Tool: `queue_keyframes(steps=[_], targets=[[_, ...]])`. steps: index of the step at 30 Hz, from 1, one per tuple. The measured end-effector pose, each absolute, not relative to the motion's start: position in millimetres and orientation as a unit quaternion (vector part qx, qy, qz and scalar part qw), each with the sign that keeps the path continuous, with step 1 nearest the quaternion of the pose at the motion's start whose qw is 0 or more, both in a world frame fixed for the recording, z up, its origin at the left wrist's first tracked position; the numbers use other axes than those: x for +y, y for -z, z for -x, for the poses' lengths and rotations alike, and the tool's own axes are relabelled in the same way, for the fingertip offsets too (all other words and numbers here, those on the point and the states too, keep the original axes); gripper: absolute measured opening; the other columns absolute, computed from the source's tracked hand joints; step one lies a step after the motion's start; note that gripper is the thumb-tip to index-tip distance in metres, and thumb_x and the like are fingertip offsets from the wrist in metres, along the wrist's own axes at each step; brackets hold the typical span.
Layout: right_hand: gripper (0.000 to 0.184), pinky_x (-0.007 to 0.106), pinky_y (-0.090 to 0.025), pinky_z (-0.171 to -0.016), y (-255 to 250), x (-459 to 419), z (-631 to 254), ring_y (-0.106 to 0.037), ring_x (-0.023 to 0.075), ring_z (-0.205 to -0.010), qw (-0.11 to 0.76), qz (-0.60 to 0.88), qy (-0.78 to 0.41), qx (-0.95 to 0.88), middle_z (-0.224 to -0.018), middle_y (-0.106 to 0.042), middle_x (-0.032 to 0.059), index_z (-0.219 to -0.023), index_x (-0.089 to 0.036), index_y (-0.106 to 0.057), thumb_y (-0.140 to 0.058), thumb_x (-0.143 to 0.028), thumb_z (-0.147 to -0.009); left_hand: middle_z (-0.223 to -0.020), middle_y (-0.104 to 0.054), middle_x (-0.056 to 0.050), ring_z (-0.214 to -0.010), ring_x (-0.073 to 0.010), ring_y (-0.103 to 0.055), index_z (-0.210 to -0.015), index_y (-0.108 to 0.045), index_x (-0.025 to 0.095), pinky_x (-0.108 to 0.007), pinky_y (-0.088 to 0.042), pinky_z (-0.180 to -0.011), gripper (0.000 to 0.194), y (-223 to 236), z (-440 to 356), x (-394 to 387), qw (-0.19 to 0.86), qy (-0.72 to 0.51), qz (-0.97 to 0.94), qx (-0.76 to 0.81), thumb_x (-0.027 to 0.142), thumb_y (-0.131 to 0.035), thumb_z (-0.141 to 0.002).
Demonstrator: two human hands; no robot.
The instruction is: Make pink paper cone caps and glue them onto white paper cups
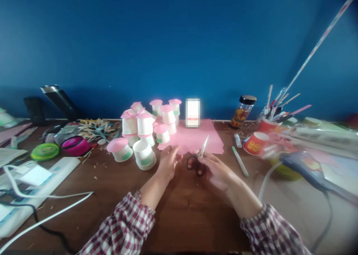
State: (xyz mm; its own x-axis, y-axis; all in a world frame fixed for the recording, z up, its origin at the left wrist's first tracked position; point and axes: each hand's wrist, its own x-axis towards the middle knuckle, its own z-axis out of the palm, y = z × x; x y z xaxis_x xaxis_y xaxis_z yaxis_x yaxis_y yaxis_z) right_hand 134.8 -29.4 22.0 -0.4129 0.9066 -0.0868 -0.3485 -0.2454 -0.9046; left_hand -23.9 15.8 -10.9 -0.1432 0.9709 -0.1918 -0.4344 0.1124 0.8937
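My right hand (pixel 216 169) holds a pair of scissors (pixel 205 146) by the dark handles, blades pointing up and away. My left hand (pixel 168 163) is at the near left edge of the pink paper sheets (pixel 203 135), its fingers curled together; whatever they may pinch is too small to make out. Left of it stands a white paper cup (pixel 141 148) with a green patch, set in another cup. Beside that is a short cup with a pink paper top (pixel 117 144). Behind them is a cluster of white paper cups (pixel 130 126) with pink paper roofs.
A white power strip (pixel 63 174) with cables lies at left, near a pile of wooden sticks (pixel 97 130). To the right are a capped pen (pixel 240 161), a red paper cup (pixel 256 143), a jar (pixel 242 111) and a glue gun (pixel 303 163). A blue wall rises behind.
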Motion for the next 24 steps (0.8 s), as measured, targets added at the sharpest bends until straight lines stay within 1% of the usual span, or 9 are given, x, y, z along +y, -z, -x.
queue_keyframes(steps=[3,5,10,15,17,20,21,22,24], targets=[[0.032,0.023,-0.038,-0.058,-23.3,-31.3,-134.5,-0.059,0.0147,-0.076,0.443,0.336,-0.689,-0.465,-0.082,-0.065,0.0034,-0.116,-0.022,-0.05,-0.05,-0.033,-0.086,-0.066,-0.056,0.001,-0.055,-0.0087,-0.05,-0.071,-0.055,0.018,-0.023,-0.042,-0.057,0.021,8.4,25.1,14.7,0.592,-0.598,-0.292,0.455,0.031,-0.069,-0.064],[0.034,0.023,-0.037,-0.058,-23.9,-31.8,-134.7,-0.058,0.014,-0.073,0.448,0.351,-0.662,-0.488,-0.079,-0.065,0.0022,-0.121,-0.022,-0.048,-0.047,-0.032,-0.088,-0.067,-0.056,0.001,-0.055,-0.0084,-0.049,-0.072,-0.055,0.018,-0.023,-0.042,-0.058,0.021,6.3,26.1,13.8,0.593,-0.599,-0.294,0.45,0.031,-0.069,-0.064],[0.036,0.025,-0.037,-0.059,-25.8,-31.4,-135.6,-0.057,0.0154,-0.077,0.456,0.379,-0.606,-0.53,-0.083,-0.065,0.0017,-0.123,-0.024,-0.049,-0.045,-0.032,-0.088,-0.068,-0.054,0.002,-0.055,-0.0069,-0.048,-0.072,-0.053,0.017,-0.022,-0.043,-0.059,0.022,3.0,28.4,13.9,0.593,-0.606,-0.282,0.448,0.03,-0.069,-0.064],[0.041,0.027,-0.039,-0.062,-26.0,-30.5,-137.2,-0.054,0.0149,-0.073,0.438,0.422,-0.578,-0.544,-0.076,-0.062,0.0001,-0.125,-0.023,-0.048,-0.046,-0.029,-0.085,-0.072,-0.055,0.001,-0.057,-0.0082,-0.049,-0.074,-0.054,0.018,-0.023,-0.045,-0.059,0.023,0.6,29.8,14.7,0.58,-0.619,-0.266,0.457,0.03,-0.07,-0.063],[0.048,0.027,-0.041,-0.064,-24.9,-30.7,-138.3,-0.053,0.0144,-0.073,0.442,0.436,-0.59,-0.516,-0.079,-0.06,-0.0004,-0.129,-0.024,-0.045,-0.047,-0.023,-0.081,-0.074,-0.056,0.0,-0.06,-0.0092,-0.051,-0.073,-0.055,0.018,-0.022,-0.045,-0.058,0.022,-0.4,30.1,13.9,0.58,-0.619,-0.275,0.453,0.03,-0.07,-0.064],[0.067,0.027,-0.045,-0.065,-22.1,-31.3,-138.7,-0.054,0.0137,-0.073,0.436,0.41,-0.663,-0.45,-0.085,-0.058,-0.0003,-0.136,-0.027,-0.035,-0.048,-0.012,-0.072,-0.076,-0.058,-0.002,-0.065,-0.0115,-0.054,-0.074,-0.056,0.018,-0.023,-0.045,-0.058,0.02,-1.1,30.5,12.8,0.578,-0.619,-0.283,0.451,0.031,-0.069,-0.065],[0.071,0.028,-0.046,-0.066,-20.8,-31.1,-138.4,-0.054,0.0138,-0.075,0.435,0.397,-0.685,-0.428,-0.086,-0.058,-0.0001,-0.136,-0.028,-0.033,-0.048,-0.011,-0.07,-0.076,-0.059,-0.002,-0.066,-0.0121,-0.054,-0.074,-0.056,0.018,-0.023,-0.046,-0.059,0.02,-0.8,30.8,12.8,0.576,-0.621,-0.282,0.452,0.03,-0.069,-0.065],[0.071,0.029,-0.048,-0.067,-19.5,-30.7,-138.0,-0.055,0.014,-0.077,0.439,0.385,-0.701,-0.409,-0.087,-0.058,0.0003,-0.136,-0.029,-0.034,-0.049,-0.01,-0.069,-0.077,-0.059,-0.002,-0.067,-0.0126,-0.055,-0.074,-0.056,0.018,-0.023,-0.046,-0.059,0.02,-0.3,31.1,13.0,0.575,-0.622,-0.281,0.451,0.03,-0.069,-0.065],[0.059,0.03,-0.049,-0.07,-17.0,-29.0,-137.3,-0.056,0.0147,-0.081,0.454,0.366,-0.719,-0.377,-0.089,-0.058,0.002,-0.131,-0.026,-0.042,-0.051,-0.016,-0.074,-0.078,-0.06,-0.003,-0.067,-0.0131,-0.055,-0.075,-0.056,0.018,-0.024,-0.046,-0.06,0.02,0.8,32.0,13.7,0.575,-0.625,-0.281,0.446,0.03,-0.069,-0.065]])
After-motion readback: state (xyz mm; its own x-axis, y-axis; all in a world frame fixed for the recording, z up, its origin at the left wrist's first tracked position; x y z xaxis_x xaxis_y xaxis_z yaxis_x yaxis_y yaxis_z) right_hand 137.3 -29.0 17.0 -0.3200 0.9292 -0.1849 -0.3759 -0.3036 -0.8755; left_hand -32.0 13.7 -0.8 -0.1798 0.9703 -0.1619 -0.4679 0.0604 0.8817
